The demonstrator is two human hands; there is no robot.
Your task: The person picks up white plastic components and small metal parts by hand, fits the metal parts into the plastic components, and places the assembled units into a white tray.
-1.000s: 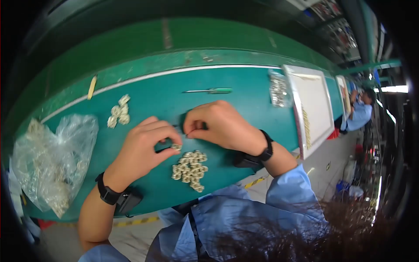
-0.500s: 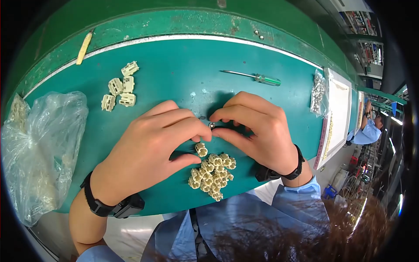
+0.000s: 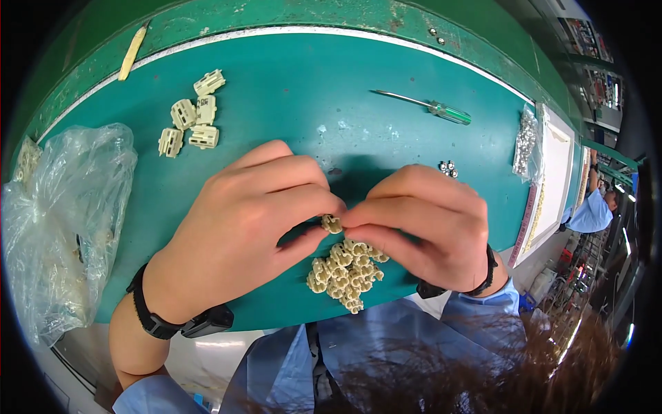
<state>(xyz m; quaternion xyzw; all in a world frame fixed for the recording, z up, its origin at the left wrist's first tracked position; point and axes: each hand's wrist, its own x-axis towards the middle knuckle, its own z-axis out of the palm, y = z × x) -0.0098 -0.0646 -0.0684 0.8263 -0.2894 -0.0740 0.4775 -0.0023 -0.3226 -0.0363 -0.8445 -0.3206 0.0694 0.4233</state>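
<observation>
My left hand (image 3: 256, 217) pinches a small cream plastic ring-shaped part (image 3: 332, 223) between thumb and fingers. The part's open, notched end shows. Against its right side rest the fingertips of my right hand (image 3: 427, 224), closed in a pinch; whatever lies between them is hidden. Just below both hands sits a pile of similar cream plastic parts (image 3: 345, 271), partly covered by the right thumb. Several small shiny metal nuts (image 3: 448, 169) lie on the table beyond my right hand.
Several blocky cream housings (image 3: 204, 110) lie at the far left, near a clear plastic bag (image 3: 83, 221) and a yellow-handled tool (image 3: 132, 54). A green-handled screwdriver (image 3: 448, 112) lies at the back. To the right are a bag of metal pieces (image 3: 525, 145) and a white tray (image 3: 555, 162).
The loose cream part between my hands is now lifted in my left fingers. My right hand has shifted right and nearer, uncovering the nuts; the metal piece at its fingertips no longer shows.
</observation>
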